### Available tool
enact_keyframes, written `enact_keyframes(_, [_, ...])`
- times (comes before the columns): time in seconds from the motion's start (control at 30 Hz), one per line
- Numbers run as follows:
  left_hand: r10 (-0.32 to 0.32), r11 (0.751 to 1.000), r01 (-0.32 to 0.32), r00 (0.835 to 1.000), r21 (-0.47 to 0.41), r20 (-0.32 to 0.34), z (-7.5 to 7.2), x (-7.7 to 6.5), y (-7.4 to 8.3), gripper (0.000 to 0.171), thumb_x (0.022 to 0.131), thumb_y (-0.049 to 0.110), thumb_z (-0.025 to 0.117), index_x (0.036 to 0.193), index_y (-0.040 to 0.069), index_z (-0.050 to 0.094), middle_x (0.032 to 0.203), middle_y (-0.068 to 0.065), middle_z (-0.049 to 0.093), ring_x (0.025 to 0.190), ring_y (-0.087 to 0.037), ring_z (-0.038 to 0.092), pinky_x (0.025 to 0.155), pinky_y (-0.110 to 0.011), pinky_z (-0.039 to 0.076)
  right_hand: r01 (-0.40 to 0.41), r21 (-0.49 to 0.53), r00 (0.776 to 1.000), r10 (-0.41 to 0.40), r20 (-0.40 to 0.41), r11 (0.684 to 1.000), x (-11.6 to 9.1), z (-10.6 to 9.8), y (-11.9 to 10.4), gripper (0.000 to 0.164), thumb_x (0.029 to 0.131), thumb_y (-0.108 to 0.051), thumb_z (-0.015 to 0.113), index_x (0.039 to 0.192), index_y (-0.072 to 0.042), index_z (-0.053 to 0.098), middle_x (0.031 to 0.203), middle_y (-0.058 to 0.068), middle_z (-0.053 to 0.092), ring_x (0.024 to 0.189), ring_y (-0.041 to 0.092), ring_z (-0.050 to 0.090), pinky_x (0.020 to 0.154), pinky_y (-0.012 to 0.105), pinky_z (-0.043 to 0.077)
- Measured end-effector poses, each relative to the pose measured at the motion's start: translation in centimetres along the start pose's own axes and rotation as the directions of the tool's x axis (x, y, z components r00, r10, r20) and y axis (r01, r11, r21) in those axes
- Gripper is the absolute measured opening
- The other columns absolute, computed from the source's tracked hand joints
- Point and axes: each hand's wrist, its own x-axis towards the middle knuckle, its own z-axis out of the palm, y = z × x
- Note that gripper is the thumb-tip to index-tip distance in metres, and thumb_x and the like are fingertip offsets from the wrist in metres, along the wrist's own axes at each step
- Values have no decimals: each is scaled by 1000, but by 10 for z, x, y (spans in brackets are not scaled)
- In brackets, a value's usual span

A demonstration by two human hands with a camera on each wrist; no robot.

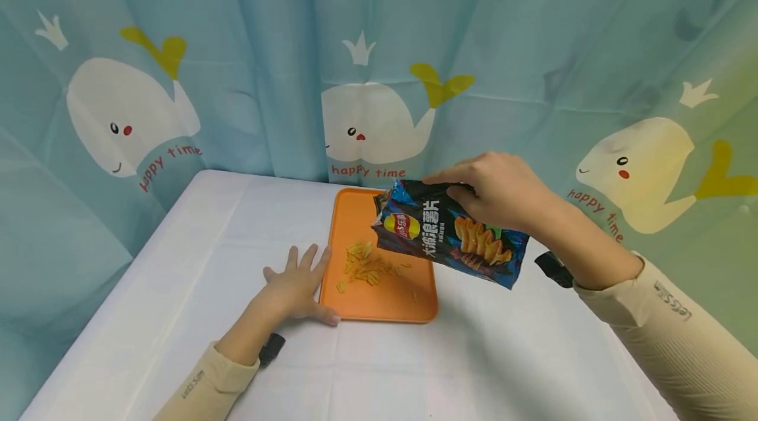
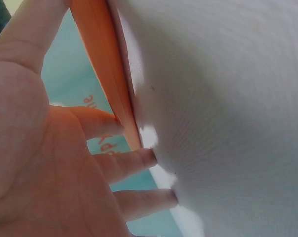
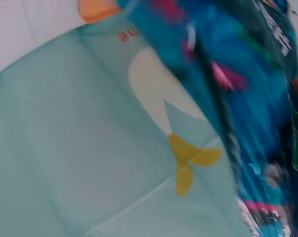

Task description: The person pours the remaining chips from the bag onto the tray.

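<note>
Right hand (image 1: 503,191) grips the tilted chip bag (image 1: 450,233) over the orange tray (image 1: 387,299), chips (image 1: 367,266) partly poured; left hand (image 1: 296,286), fingers flat, steadies the tray's edge.

Two bare hands, left hand (image 1: 294,286) and right hand (image 1: 503,191); beige long sleeves with small lettering behind each; black wrist-mounted devices.

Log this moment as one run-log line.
right hand: holds chip bag tilted, mouth over orange tray | left hand: flat on table, against tray's left edge | chips: scattered on tray
</note>
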Motion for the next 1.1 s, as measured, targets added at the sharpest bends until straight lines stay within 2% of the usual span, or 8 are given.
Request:
enact_keyframes(0.1, [-2, 1000, 2, 1000, 3, -1, 0, 0, 0, 134, 58, 71, 83, 160, 12, 21, 164, -23, 18, 146, -58, 10, 92, -89, 17, -7, -8, 1000, 7, -10, 1000, 0, -1, 1, 40, 95, -9, 63, 126, -32, 71, 68, -4, 61, 39, 9, 31, 42, 26, 27])
enact_keyframes(0.17, [-1, 1000, 1, 1000, 4, -1, -1, 0, 0, 134, 58, 71, 84, 160, 12, 21, 164, -23, 18, 146, -57, 10, 92, -89, 18, -8, -9, 1000, 8, -8, 1000, 0, -1, 1, 40, 94, -7, 64, 125, -32, 71, 81, -4, 70, 40, 10, 32, 42, 27, 28])
enact_keyframes(0.33, [-4, 1000, 4, 1000, 0, 4, -2, -1, 0, 133, 58, 70, 84, 160, 11, 20, 164, -23, 18, 146, -58, 10, 92, -89, 17, 9, -28, 999, -8, 31, 1000, 2, 3, 0, 39, 94, -8, 64, 125, -31, 72, 110, 0, 75, 44, 9, 38, 44, 28, 31])
enact_keyframes(0.6, [-1, 1000, 1, 1000, -10, 7, 0, -1, -1, 133, 58, 71, 84, 160, 12, 21, 164, -23, 17, 146, -57, 9, 91, -89, 17, 25, -25, 1000, -25, 10, 999, 4, 9, -2, 37, 94, -8, 64, 124, -29, 73, 95, 1, 75, 40, 9, 33, 42, 27, 29])
enact_keyframes(0.7, [-5, 1000, 5, 1000, -14, 12, 3, -1, -1, 134, 58, 71, 84, 160, 12, 21, 164, -22, 17, 146, -57, 9, 91, -90, 16, 33, -24, 999, -32, 7, 999, 3, 10, -2, 36, 95, -9, 63, 124, -29, 72, 101, 1, 76, 40, 9, 33, 42, 26, 29])
enact_keyframes(0.8, [-3, 1000, 3, 1000, -14, 13, 4, -2, -1, 134, 58, 71, 84, 160, 12, 21, 164, -23, 17, 146, -57, 9, 91, -90, 16, 30, -11, 1000, -30, -1, 999, 3, 8, -3, 37, 95, -8, 63, 124, -29, 72, 91, -1, 74, 39, 8, 32, 42, 26, 28])
enact_keyframes(0.87, [1, 1000, -1, 1000, -12, 7, 3, -2, -1, 134, 58, 70, 84, 160, 11, 21, 164, -23, 17, 146, -58, 9, 91, -90, 17, 31, -14, 999, -31, 6, 999, 2, 6, -4, 37, 95, -8, 64, 124, -29, 72, 95, -1, 75, 40, 8, 33, 42, 26, 28])
enact_keyframes(1.1, [4, 1000, -4, 1000, -7, 2, 0, -1, 0, 134, 58, 71, 84, 160, 11, 21, 164, -23, 17, 146, -58, 9, 91, -89, 17, 25, -10, 1000, -25, -3, 1000, 2, 1, -3, 36, 96, -9, 64, 125, -27, 71, 61, -5, 54, 40, 10, 34, 43, 28, 30])
